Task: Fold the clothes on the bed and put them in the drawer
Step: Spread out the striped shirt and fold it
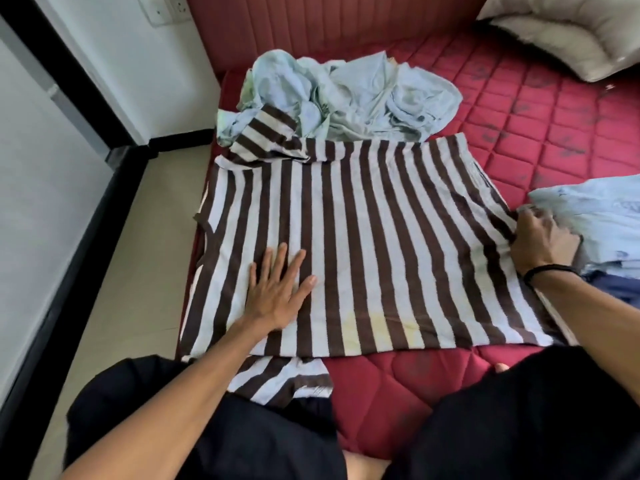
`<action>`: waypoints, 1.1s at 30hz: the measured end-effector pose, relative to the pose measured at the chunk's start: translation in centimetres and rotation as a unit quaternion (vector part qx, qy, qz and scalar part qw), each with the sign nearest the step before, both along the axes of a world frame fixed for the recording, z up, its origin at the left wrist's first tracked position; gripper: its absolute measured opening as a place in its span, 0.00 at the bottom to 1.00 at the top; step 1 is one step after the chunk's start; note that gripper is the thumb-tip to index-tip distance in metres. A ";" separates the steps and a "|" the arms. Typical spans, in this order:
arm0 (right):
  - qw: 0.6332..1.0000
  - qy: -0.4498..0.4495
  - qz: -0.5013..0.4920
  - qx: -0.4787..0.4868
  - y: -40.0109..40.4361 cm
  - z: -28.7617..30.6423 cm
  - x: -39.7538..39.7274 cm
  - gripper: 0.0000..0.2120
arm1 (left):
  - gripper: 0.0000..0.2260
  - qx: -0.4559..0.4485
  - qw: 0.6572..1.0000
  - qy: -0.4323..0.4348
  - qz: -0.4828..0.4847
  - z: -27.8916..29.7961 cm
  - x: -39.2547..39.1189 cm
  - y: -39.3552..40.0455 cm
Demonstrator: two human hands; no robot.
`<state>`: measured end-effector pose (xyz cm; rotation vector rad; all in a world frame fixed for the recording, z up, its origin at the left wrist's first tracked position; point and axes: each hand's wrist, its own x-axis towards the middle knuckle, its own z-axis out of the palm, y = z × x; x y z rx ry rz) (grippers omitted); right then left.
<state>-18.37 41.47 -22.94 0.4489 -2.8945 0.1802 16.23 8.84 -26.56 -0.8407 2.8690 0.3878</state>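
A brown-and-white striped shirt (363, 244) lies spread flat on the red mattress (526, 109), one sleeve at the far left, the other near my knees. My left hand (277, 289) presses flat on the shirt's left part, fingers straight. At the right hem of the shirt my right hand (540, 240) has its fingers curled and pinches the cloth there. A crumpled pale blue garment (353, 95) lies just beyond the shirt.
Folded pale blue clothes (602, 220) lie to the right of my right hand. A white pillow (568, 29) sits at the far right corner. The bed's left edge drops to a tiled floor (138, 271) beside a white wall with sockets (166, 8).
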 end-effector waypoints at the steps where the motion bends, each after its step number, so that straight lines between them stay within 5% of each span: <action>1: 0.999 -0.002 0.010 0.050 0.2 0.3 0.5 0.13 | 0.30 0.018 0.999 -0.019 -0.025 0.8 0.6 -0.4; 3: 0.995 -0.015 0.039 0.096 0.7 0.8 1.4 0.10 | 0.30 0.091 0.993 -0.040 -0.071 3.3 2.1 -1.5; 7: 0.975 -0.007 0.219 -0.034 0.0 3.7 4.0 0.03 | 0.22 0.145 0.987 0.007 -0.069 9.5 8.0 -4.0; 9: 0.928 -0.180 0.324 -0.035 0.1 5.6 6.5 0.08 | 0.21 0.136 0.987 -0.045 -0.076 11.4 10.6 -3.3; 11: 0.850 -0.371 0.356 0.120 1.1 6.7 9.1 0.12 | 0.21 0.165 0.975 -0.106 -0.104 11.9 12.3 -0.9; 12: 0.819 -0.395 0.361 0.208 1.5 6.9 9.7 0.14 | 0.22 0.165 0.970 -0.132 -0.123 11.7 12.8 0.4; 15: 0.796 -0.320 0.346 0.379 2.9 5.7 10.0 0.16 | 0.27 0.094 0.967 -0.160 -0.173 9.6 13.2 3.1; 20: 0.807 -0.229 0.340 0.426 3.7 7.1 10.9 0.16 | 0.09 0.011 0.973 -0.131 -0.192 8.1 11.9 3.7; 24: 0.802 -0.197 0.340 0.450 2.8 7.5 12.0 0.10 | 0.15 0.040 0.977 -0.144 -0.155 9.8 11.9 2.8; 27: 0.810 -0.161 0.337 0.453 3.2 6.5 11.3 0.11 | 0.13 0.088 0.986 -0.073 -0.121 12.3 12.1 2.2; 33: 0.943 -0.139 0.264 0.148 4.2 5.9 7.3 0.09 | 0.08 0.173 0.984 0.026 -0.040 17.2 10.2 -2.3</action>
